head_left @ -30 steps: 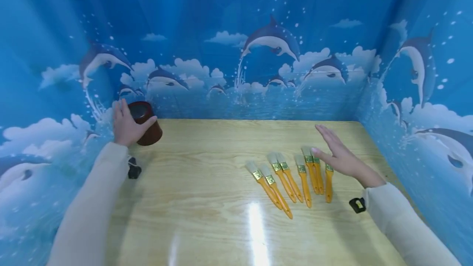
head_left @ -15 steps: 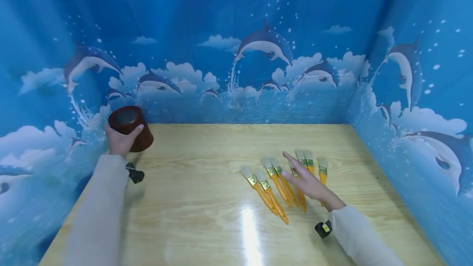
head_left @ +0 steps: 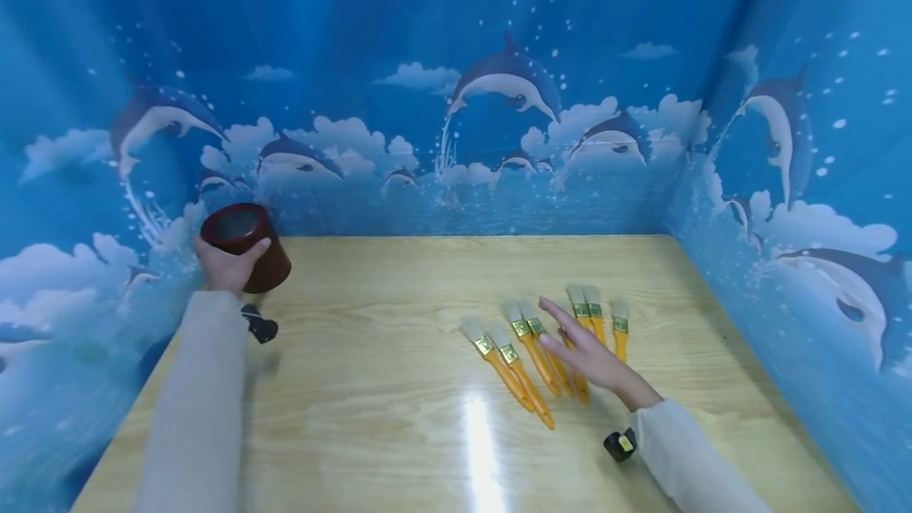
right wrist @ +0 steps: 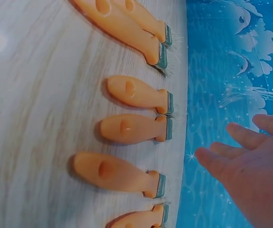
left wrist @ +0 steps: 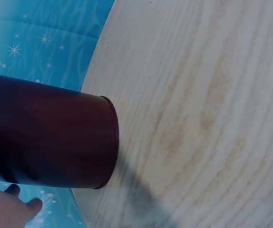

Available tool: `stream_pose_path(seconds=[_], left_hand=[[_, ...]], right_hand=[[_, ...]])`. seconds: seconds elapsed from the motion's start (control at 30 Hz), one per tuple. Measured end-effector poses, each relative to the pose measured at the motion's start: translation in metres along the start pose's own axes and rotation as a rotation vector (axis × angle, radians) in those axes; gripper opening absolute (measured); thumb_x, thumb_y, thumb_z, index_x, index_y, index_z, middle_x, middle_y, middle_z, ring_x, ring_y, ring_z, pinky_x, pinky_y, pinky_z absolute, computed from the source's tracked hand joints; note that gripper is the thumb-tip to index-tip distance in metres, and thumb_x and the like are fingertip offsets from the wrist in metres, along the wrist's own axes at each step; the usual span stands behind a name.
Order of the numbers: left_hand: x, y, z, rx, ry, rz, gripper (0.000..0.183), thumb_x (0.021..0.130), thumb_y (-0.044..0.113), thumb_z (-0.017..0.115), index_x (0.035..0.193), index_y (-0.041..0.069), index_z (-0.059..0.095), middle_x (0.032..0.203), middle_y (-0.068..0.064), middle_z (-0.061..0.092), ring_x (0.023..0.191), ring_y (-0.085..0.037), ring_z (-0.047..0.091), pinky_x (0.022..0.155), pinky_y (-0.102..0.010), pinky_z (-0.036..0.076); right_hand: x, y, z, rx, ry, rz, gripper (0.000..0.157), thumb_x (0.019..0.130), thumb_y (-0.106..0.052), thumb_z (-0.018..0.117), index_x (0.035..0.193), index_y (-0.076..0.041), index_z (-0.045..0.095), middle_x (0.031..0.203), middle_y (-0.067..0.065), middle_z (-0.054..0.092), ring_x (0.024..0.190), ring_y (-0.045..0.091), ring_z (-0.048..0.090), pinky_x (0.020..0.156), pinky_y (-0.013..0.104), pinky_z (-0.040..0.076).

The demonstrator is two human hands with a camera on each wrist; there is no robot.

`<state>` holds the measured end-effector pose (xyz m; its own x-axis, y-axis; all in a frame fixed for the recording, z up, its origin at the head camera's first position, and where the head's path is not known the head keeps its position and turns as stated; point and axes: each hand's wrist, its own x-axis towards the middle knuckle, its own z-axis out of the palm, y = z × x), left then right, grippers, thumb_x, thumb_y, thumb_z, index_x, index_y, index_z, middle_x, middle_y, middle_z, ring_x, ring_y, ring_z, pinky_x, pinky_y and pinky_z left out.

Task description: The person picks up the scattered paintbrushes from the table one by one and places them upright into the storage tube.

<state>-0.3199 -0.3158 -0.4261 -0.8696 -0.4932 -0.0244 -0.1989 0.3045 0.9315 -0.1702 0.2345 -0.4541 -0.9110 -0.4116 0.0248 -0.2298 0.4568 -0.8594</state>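
Since the left grip (head_left: 228, 269) is curled round the reddish-brown container (left wrist: 51, 135), with the thumb along its right side, its handling matters first. The container is tilted, mouth leaning left, at the far left part of the desk (head_left: 356, 339); whether its base touches the wood I cannot tell. It looks rigid and probably light, though its smooth, slightly glossy wall could slide if squeezed loosely. Taking it round the body, thumb opposite fingers, seems soundest, and the hold near the mouth leaves the base free but lets it tip.

Well to the right of the container, and nearer the person, a fanned row of brushes (head_left: 539, 364) lies with bristles pointing away. Beyond their left pairs, as seen from the container, the right grip (head_left: 587, 355) spreads wide above the row, holding nothing. Each brush should be light, with a stiff, smooth orange handle that may roll slightly; the pale bristles look soft and would splay under pressure, so pinch the handle's thick middle.
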Motion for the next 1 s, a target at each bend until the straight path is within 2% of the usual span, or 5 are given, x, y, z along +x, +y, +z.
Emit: stream_pose_path(seconds=[0.33, 0.5, 0.67, 0.8, 1.0], left_hand=[[-0.002, 0.011, -0.006, 0.040, -0.013, -0.020, 0.110, 0.086, 0.040, 0.068, 0.151, 0.015, -0.017, 0.161, -0.009, -0.003, 0.147, -0.024, 0.002, 0.121, -0.040, 0.014], [-0.002, 0.010, 0.004, 0.047, 0.036, -0.023, 0.106, 0.084, 0.042, 0.070, 0.153, 0.016, -0.008, 0.160, -0.008, 0.007, 0.146, -0.024, 0.011, 0.120, -0.040, 0.020], [-0.005, 0.006, 0.017, 0.037, 0.092, 0.041, 0.104, 0.080, 0.043, 0.074, 0.152, 0.016, 0.005, 0.157, -0.008, 0.018, 0.143, -0.023, 0.020, 0.118, -0.039, 0.025], [-0.011, 0.004, 0.028, 0.025, 0.025, 0.102, 0.106, 0.078, 0.043, 0.077, 0.152, 0.015, 0.007, 0.155, -0.010, 0.019, 0.142, -0.025, 0.023, 0.117, -0.043, 0.027], [-0.033, 0.004, 0.047, -0.025, -0.169, 0.155, 0.109, 0.076, 0.042, 0.079, 0.152, 0.016, 0.006, 0.154, -0.013, 0.018, 0.140, -0.030, 0.026, 0.113, -0.050, 0.031]], right_hand=[[-0.003, 0.003, 0.000, 0.018, 0.026, -0.016, 0.060, 0.103, -0.025, 0.043, 0.154, -0.014, 0.015, 0.158, 0.016, 0.017, 0.143, 0.040, 0.015, 0.114, 0.063, 0.017], [-0.004, 0.005, -0.001, 0.023, 0.028, -0.018, 0.058, 0.103, -0.026, 0.043, 0.154, -0.019, 0.016, 0.158, 0.014, 0.018, 0.144, 0.038, 0.016, 0.114, 0.062, 0.018], [-0.003, 0.004, -0.003, 0.021, 0.027, -0.026, 0.057, 0.103, -0.026, 0.043, 0.154, -0.019, 0.017, 0.158, 0.013, 0.018, 0.144, 0.037, 0.016, 0.114, 0.062, 0.019], [-0.003, 0.005, -0.004, 0.027, 0.035, -0.036, 0.057, 0.103, -0.024, 0.043, 0.154, -0.014, 0.018, 0.157, 0.015, 0.019, 0.143, 0.038, 0.017, 0.113, 0.063, 0.019], [-0.008, 0.010, -0.005, 0.026, 0.032, -0.019, 0.057, 0.103, -0.024, 0.044, 0.153, -0.013, 0.019, 0.157, 0.017, 0.020, 0.143, 0.038, 0.018, 0.113, 0.062, 0.020]])
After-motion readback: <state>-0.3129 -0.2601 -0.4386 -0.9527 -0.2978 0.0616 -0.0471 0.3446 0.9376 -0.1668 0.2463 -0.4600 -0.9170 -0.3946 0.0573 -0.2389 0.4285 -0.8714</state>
